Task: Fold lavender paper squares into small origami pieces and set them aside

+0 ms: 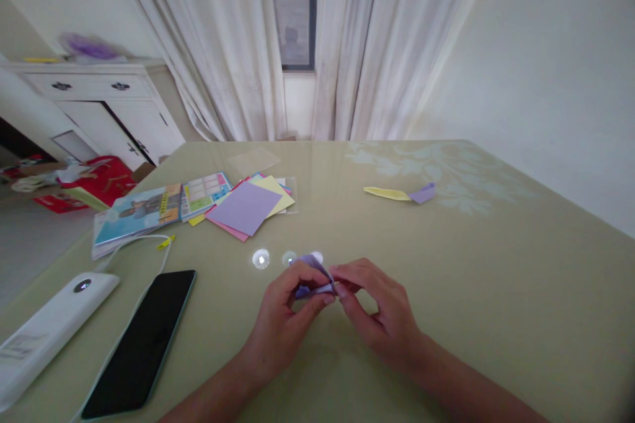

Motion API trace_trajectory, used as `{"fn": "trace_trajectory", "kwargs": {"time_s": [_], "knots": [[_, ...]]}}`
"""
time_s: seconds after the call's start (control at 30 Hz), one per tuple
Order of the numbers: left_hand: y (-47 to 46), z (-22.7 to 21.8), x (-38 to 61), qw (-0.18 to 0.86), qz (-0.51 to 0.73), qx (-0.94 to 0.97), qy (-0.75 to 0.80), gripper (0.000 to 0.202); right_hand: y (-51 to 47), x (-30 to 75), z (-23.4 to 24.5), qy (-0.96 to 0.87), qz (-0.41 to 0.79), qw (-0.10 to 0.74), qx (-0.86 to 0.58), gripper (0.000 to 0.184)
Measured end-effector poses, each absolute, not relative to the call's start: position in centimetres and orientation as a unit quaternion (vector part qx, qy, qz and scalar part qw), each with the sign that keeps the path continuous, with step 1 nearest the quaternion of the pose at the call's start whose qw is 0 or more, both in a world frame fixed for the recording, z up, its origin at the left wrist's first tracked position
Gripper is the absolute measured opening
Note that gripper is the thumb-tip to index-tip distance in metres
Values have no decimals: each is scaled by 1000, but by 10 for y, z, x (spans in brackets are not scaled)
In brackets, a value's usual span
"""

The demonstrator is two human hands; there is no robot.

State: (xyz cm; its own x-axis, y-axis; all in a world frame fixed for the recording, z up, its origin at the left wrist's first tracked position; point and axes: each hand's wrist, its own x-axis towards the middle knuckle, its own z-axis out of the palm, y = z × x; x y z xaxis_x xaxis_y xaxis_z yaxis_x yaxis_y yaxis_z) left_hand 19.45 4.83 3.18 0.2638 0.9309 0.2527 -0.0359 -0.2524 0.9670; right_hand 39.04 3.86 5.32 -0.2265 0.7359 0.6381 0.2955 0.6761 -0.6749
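Note:
My left hand [285, 320] and my right hand [380, 314] meet over the near middle of the green table [486, 291]. Both pinch a small folded piece of purple paper [313, 272] between thumbs and fingertips, just above the tabletop. Most of the paper is hidden by my fingers. A stack of coloured paper squares [248, 206], purple on top with yellow and pink beneath, lies further back to the left. Two small folded pieces, one yellow [387, 193] and one purple [423, 193], lie at the back right.
A black phone [143, 344] lies face up at the near left beside a white power bank [47, 334] with a cable. Booklets [149, 211] lie behind them. A white cabinet [104, 112] and curtains [377, 46] stand beyond the table.

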Motion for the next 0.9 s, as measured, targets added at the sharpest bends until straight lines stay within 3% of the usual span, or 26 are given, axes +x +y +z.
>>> {"fn": "trace_trajectory", "kwargs": {"time_s": [0.3, 0.57, 0.9], "knots": [[50, 29, 199, 479, 483, 637, 363, 10, 45, 401, 59, -818, 187, 450, -305, 27], [51, 28, 198, 495, 465, 631, 375, 11, 44, 400, 52, -812, 114, 472, -324, 23], [52, 31, 194, 378, 463, 708, 377, 10, 46, 396, 51, -786, 147, 493, -344, 22]]}}
